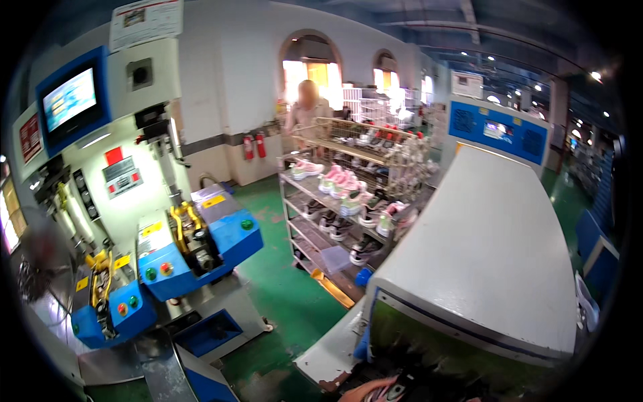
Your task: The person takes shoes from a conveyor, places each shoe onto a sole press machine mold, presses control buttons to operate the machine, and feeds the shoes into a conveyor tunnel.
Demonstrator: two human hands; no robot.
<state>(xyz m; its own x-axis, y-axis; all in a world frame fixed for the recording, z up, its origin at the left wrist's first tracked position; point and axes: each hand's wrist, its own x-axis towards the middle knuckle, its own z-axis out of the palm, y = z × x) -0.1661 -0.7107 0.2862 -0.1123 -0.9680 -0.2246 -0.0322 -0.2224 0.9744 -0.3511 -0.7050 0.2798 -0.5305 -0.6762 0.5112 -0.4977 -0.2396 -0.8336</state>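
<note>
At the lower edge, part of my left hand (pixel 367 389) shows, its fingers stretching right against a dark, shoe-like item (pixel 395 393) with pale and pinkish strips. The picture's rim cuts off most of both, so the item's exact kind cannot be made out. The hand is just below a machine with a long grey-white cover (pixel 482 248), over a dark, shadowed area. My right hand does not appear.
A wheeled rack (pixel 315 248) carries several shoes (pixel 341 182), pink and dark. Left stands a blue-and-white machine (pixel 228 240) with yellow clamps and a lit screen (pixel 69 99). A person (pixel 308 110) stands behind the rack. Green floor (pixel 274 295) runs between.
</note>
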